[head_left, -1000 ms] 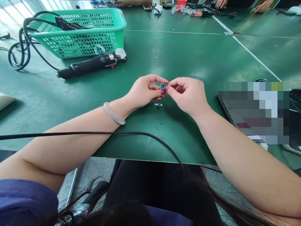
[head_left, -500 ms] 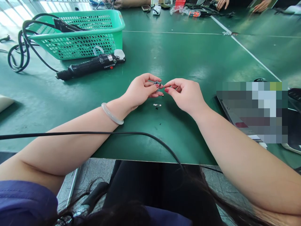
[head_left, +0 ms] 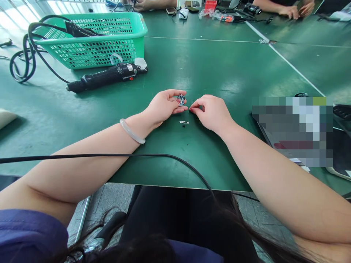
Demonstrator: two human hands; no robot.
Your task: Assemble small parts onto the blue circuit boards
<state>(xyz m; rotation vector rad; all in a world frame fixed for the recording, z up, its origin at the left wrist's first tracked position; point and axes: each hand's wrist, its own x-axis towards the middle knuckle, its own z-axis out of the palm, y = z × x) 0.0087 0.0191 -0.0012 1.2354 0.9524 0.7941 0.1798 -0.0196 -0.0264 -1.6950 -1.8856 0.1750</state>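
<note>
Between the thumb and fingers of my left hand [head_left: 162, 107] is a small grey part with dark openings [head_left: 181, 100], raised a little above the green table. Just right of it, my right hand [head_left: 212, 112] has thumb and forefinger pinched together at the table surface; whatever lies between the tips is too small to make out. Below the hands, a small flat silvery piece [head_left: 184, 122] lies on the table, with a tiny black piece [head_left: 183, 126] beside it. A black speck [head_left: 188, 144] is nearer the front edge.
A green basket [head_left: 90, 44] with cables stands at the back left, a black electric screwdriver [head_left: 106, 76] in front of it. A black cable [head_left: 153, 155] crosses before me over my left forearm. A blurred-out flat object [head_left: 290, 131] lies right. Other people's hands [head_left: 297, 11] are at the far side.
My right hand has moved away from the grey part and down to the table, where a tiny black piece was visible before. The grey part is tilted more into view. A person's far hands have shifted.
</note>
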